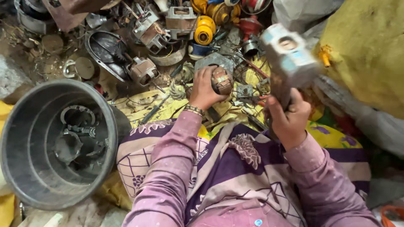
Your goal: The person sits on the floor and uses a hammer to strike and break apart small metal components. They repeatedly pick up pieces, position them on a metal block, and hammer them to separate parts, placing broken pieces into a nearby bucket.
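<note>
My left hand (203, 89) grips a small electric motor core (221, 80) with copper-brown windings, holding it down on the cluttered ground in front of me. My right hand (289, 118) is closed around the wooden handle of a heavy hammer (288, 56), whose blocky grey metal head is raised and blurred above and to the right of the motor core. Both arms wear pink sleeves, and a bracelet sits on the left wrist. A purple patterned cloth (235, 168) covers my lap.
A large dark plastic tub (21, 138) at left holds several metal motor parts. A heap of scrap motors, coils and yellow housings (205, 29) fills the ground ahead. A big yellow sack (370, 46) and grey sacks stand at right.
</note>
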